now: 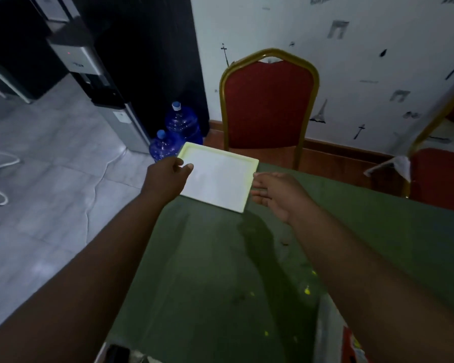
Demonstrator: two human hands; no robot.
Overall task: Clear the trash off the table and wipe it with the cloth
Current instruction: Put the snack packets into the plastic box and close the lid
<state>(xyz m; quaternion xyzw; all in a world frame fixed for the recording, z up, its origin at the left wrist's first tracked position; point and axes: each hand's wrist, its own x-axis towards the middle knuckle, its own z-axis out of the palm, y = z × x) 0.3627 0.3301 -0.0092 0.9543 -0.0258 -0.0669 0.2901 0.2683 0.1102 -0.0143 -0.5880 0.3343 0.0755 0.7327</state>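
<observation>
A one-sided pinch could tip the shallow white rectangular tray off the far corner of the green-covered tabletop, which it overhangs; the left hand pinches its left rim, thumb on top; the right hand has its fingers straight and loosely together at the right rim, contact unclear.

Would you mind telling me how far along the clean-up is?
Nothing looks finished. The left hand grips the white tray at the table's corner; the right hand is open beside it. Yellow specks and dark crumbs lie on the green tabletop, unwiped.
</observation>
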